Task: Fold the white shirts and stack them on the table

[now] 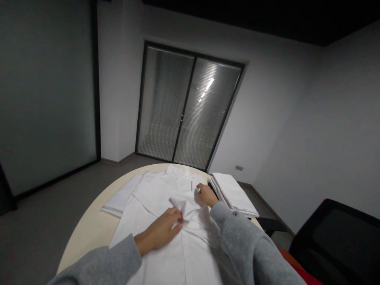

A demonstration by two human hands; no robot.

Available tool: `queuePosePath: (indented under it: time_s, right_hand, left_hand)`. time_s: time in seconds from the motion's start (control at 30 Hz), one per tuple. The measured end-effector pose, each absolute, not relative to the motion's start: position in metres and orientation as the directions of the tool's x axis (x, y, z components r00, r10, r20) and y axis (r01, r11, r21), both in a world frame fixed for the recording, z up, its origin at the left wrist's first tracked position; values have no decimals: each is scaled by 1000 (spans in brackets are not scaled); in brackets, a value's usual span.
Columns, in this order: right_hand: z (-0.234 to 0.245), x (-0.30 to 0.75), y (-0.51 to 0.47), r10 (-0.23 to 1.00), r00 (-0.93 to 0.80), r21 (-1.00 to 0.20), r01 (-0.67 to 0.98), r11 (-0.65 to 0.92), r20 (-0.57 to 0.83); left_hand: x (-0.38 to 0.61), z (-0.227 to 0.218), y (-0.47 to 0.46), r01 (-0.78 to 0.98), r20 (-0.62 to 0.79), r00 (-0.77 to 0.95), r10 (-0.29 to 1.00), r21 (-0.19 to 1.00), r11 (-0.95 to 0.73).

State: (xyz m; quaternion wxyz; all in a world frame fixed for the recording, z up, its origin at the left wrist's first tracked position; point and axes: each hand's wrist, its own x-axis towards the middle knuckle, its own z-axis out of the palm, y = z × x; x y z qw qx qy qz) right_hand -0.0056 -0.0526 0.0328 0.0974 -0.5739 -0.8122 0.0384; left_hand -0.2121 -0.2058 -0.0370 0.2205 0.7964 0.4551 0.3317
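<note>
A big window (187, 114) with blinds is at the far end of the room. A black chair (335, 237) stands on the right.

Close in front is a round, pale tabletop (89, 225). A white shirt (154, 198) lies spread out flat in the middle of it, with its collar at the far side. A pile of folded white cloth (118, 200) lies just beside the shirt on the left. Another pile (234, 194) lies on the right.

The left hand (162, 229) lies flat on the shirt, palm down. Its fingers are stretched out and close together, and the tips touch a small folded flap (181, 205) of the shirt. The right hand (204, 194) rests on the shirt just past that flap with its fingers curled. I cannot tell if it pinches the cloth or only presses on it.

The shirt looks soft, thin and light. It would likely flop and wrinkle if lifted from the middle. An edge or a corner of the flap looks like the best place to hold it.
</note>
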Motion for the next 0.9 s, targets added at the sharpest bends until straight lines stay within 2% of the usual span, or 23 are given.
queuePosePath:
  time_s: [0.07, 0.17, 0.23, 0.27, 0.37, 0.47, 0.5, 0.57, 0.63, 0.73, 0.77, 0.83, 0.9]
  right_hand:
    - [62, -14, -56, 908, -364, -191, 895, 402, 205]
    - [105, -38, -84, 824, -452, -197, 823, 533, 343]
    - [121, -59, -123, 738, -551, -191, 736, 650, 389]
    - [124, -69, -146, 653, -634, -201, 636, 745, 415]
    - [110, -91, -213, 367, -881, -259, 296, 920, 297]
    - [80, -88, -251, 226, -960, -444, 133, 886, 163]
    - [70, -81, -254, 246, -960, -483, 154, 862, 132]
    - [53, -59, -251, 390, -915, -510, 287, 811, 105]
    - [36, -33, -237, 576, -808, -486, 456, 746, 126]
    - [9, 5, -210, 722, -660, -505, 560, 656, 206]
    - [0, 15, -200, 767, -597, -567, 557, 607, 234]
    - [-16, 29, -179, 905, -367, -785, 486, 384, 215]
    - [-24, 38, -158, 989, -141, -944, 315, 93, 50]
  left_hand:
    - [-215, -30, -201, 569, 348, 275, 896, 692, -444]
    - [-229, -12, -193, 506, 443, 47, 895, 762, -404]
    - [-245, 0, -187, 403, 463, -159, 872, 837, -371]
    - [-255, 5, -184, 339, 444, -263, 856, 874, -349]
    - [-282, 14, -179, 167, 333, -452, 828, 943, -288]
    - [-297, 12, -180, 108, 194, -396, 897, 981, -164]
    - [-299, 8, -182, 149, 153, -324, 933, 983, -110]
    - [-297, -4, -186, 340, 118, -161, 980, 939, -57]
    - [-292, -21, -189, 575, 117, -34, 993, 815, -76]
    - [-287, -44, -190, 775, 68, 58, 996, 626, -88]
    - [-286, -49, -189, 804, 33, 70, 997, 589, -76]
    - [-288, -56, -187, 837, -16, 70, 997, 545, -50]
    - [-291, -59, -186, 855, -37, 66, 997, 517, -37]
